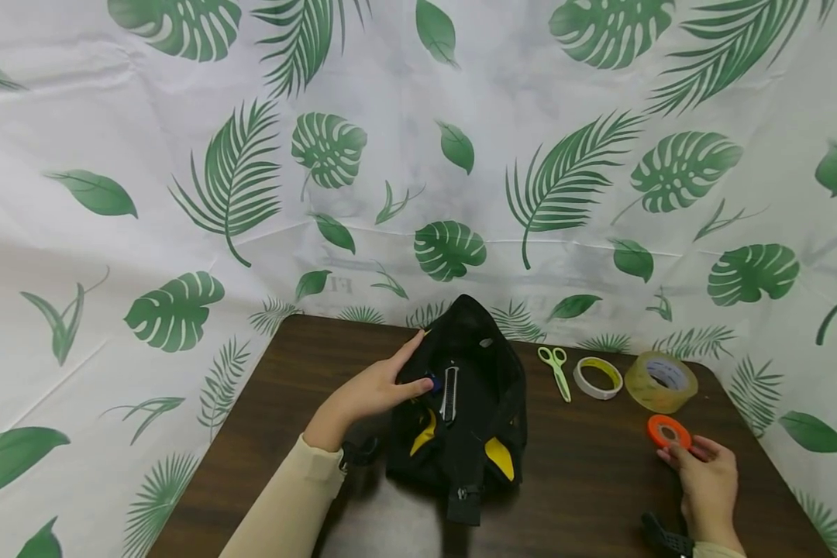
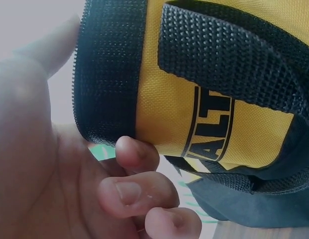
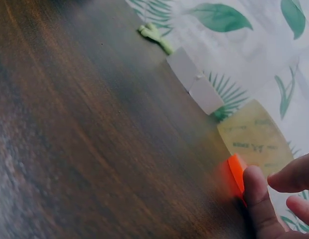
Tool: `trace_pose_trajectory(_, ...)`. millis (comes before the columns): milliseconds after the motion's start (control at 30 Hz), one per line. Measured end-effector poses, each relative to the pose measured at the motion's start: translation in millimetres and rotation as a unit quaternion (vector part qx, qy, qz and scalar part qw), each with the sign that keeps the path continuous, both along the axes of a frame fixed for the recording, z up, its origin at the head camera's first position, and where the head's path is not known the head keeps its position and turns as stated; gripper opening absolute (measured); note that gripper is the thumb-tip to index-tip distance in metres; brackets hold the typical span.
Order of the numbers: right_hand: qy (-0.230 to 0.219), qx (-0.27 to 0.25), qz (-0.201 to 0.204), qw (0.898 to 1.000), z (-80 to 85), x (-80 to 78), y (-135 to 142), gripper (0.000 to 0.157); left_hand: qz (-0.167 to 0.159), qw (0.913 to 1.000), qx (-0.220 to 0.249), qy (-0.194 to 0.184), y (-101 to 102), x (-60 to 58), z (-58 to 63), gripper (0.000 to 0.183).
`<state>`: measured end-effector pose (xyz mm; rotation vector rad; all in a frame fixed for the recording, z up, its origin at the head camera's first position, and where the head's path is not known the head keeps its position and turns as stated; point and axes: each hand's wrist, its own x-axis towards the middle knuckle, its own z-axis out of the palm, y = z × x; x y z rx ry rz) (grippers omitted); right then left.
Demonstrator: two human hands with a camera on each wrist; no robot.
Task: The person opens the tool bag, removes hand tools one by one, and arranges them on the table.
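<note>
A black and yellow tool bag point(image 1: 470, 446) stands with its top gaping on the table. My left hand point(image 1: 370, 391) grips the bag's left rim, thumb on the inner side and fingers outside. In the left wrist view curled fingertips point(image 2: 139, 191) lie by the zipped edge of the yellow bag wall point(image 2: 164, 109). A slim grey and black tool like a utility knife point(image 1: 449, 394) and a small blue thing point(image 1: 434, 381) show inside. At the right, my right hand point(image 1: 710, 480) pinches an orange tape roll point(image 1: 659, 426) between thumb and fingers; the right wrist view shows the roll's orange edge point(image 3: 236, 174).
Along the back right of the dark wooden table point(image 1: 586, 480) lie pale green scissors point(image 1: 558, 372), a white tape roll with a yellow inside point(image 1: 593, 390) and a wide clear tape roll point(image 1: 645, 394). A leaf-patterned sheet point(image 1: 390, 194) hangs behind the table.
</note>
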<state>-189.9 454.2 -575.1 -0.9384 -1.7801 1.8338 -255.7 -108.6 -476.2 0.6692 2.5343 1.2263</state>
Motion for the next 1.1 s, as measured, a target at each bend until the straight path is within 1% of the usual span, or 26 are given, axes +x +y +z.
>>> trace_pose_trajectory(100,0.026,-0.011,-0.006,1.0,0.2,1.5,-2.2,0.043,0.001,1.0,0.001,-0.001,-0.7,-0.1,0.0,0.1)
trace_pose_trajectory(167,0.055,-0.023,-0.035,0.998,2.0,4.1,-4.0,0.041,0.002,1.0,0.003,-0.001,-0.7,-0.1,0.1,0.099)
trace_pose_trajectory(233,0.099,-0.039,-0.077,0.991,5.9,7.9,-6.7,0.038,0.002,1.0,0.005,-0.002,0.2,-0.2,0.6,0.099)
trace_pose_trajectory(300,0.139,-0.044,-0.114,0.983,12.2,12.8,-10.3,0.034,0.001,1.0,0.006,-0.004,2.1,-0.3,0.2,0.098)
trace_pose_trajectory(367,0.177,-0.035,-0.133,0.975,19.8,16.1,-18.9,0.032,-0.002,0.9999,0.008,-0.006,4.1,0.0,-0.9,0.096)
trace_pose_trajectory(400,0.192,-0.032,-0.13,0.972,24.2,17.0,-24.9,0.031,-0.003,0.9999,0.008,-0.008,5.1,-0.3,-1.9,0.096)
trace_pose_trajectory(500,0.224,-0.006,-0.09,0.97,38.0,16.0,-49.8,0.031,-0.002,0.9999,0.01,-0.009,5.8,-0.5,-3.1,0.094)
trace_pose_trajectory(600,0.25,0.037,-0.03,0.967,54.5,14.4,-79.9,0.03,0.001,0.9999,0.007,-0.007,4.9,-2.2,-3.6,0.093)
trace_pose_trajectory(700,0.266,0.095,0.035,0.959,76.0,15.8,-108.6,0.027,0.001,1.0,0.005,-0.006,3.9,-2.9,-3.6,0.093)
trace_pose_trajectory(800,0.261,0.125,0.102,0.952,100.8,19.7,-134.5,0.021,0.001,1.0,0.005,-0.006,3.0,-2.5,-3.6,0.093)
trace_pose_trajectory(900,0.234,0.146,0.17,0.946,124.6,23.7,-156.5,0.02,0.001,1.0,0.004,-0.007,2.3,-1.9,-3.4,0.095)
trace_pose_trajectory(933,0.224,0.157,0.192,0.943,132.1,25.0,-163.2,0.02,0.002,1.0,0.004,-0.008,1.9,-1.7,-3.1,0.095)
trace_pose_trajectory(1000,0.207,0.185,0.239,0.931,145.5,26.1,-175.1,0.021,0.003,1.0,0.005,-0.007,1.0,-1.4,-2.4,0.095)
trace_pose_trajectory(1100,0.192,0.214,0.311,0.906,162.7,23.7,-192.7,0.023,0.004,0.9999,0.009,-0.006,-1.0,-1.2,-0.9,0.096)
